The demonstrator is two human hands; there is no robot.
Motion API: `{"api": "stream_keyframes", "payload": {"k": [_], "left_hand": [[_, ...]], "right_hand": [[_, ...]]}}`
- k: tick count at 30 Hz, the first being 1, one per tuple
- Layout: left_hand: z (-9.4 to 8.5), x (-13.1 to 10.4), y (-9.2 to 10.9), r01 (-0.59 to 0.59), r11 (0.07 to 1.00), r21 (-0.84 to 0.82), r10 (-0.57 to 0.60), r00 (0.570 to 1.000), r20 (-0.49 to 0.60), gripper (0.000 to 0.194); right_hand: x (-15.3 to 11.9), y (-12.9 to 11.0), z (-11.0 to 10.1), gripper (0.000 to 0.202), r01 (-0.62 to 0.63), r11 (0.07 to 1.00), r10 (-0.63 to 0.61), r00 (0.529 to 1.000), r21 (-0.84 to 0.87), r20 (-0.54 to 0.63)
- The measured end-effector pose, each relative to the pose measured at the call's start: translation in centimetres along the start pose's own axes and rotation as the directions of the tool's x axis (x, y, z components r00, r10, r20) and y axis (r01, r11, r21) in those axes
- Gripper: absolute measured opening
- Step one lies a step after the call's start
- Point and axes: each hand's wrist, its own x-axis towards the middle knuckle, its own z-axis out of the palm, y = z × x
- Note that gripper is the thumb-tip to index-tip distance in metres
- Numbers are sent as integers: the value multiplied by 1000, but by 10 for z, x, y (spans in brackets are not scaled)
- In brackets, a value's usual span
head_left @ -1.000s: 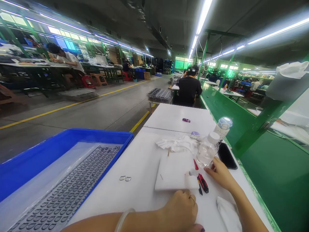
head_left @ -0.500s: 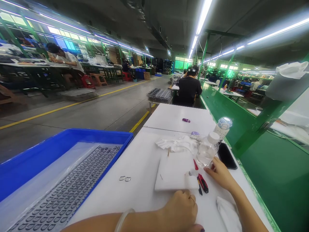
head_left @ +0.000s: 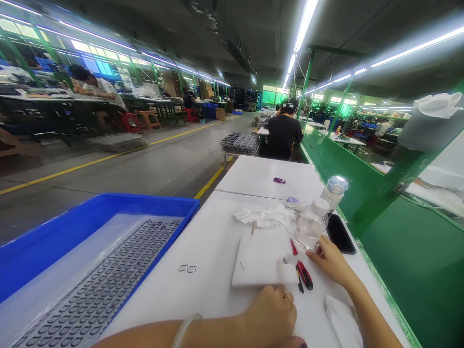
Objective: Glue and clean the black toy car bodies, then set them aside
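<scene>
My left hand (head_left: 272, 310) rests on the white table (head_left: 213, 299), fingers curled under into a fist. Whatever it may hold is hidden. Just beyond it lies a square white foam pad (head_left: 263, 261). Beside the clear bottle (head_left: 311, 227) with the white cap, my right hand (head_left: 329, 257) lies on the table with its thumb out and fingers apart, seemingly holding nothing; I cannot tell whether it touches the bottle. Between the pad and this hand are a red-and-black cutter-like tool (head_left: 304, 275), a thin black-tipped tool (head_left: 300, 286) and a small translucent bottle (head_left: 289, 260).
At left, a blue tray (head_left: 152, 197) holds rows of D-shaped rings on a sheet. Two loose rings (head_left: 187, 268) lie on the table. A crumpled white cloth (head_left: 268, 216), a phone (head_left: 340, 234) and a dotted cup (head_left: 332, 193) stand around. A green partition (head_left: 409, 246) borders the right side.
</scene>
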Motion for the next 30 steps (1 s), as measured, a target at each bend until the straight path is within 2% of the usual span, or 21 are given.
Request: {"api": "stream_keyframes", "payload": {"k": [10,30], "left_hand": [[-16,-1,2,20,1000,-22,-16,989,147,59],[-19,-1,0,23,999,-28,-18,986,167,60]], "right_hand": [[0,-2,0,19,-15,1000,15,1000,-14,11],[0,-1,0,26,-17,1000,17,1000,-6,24]]}}
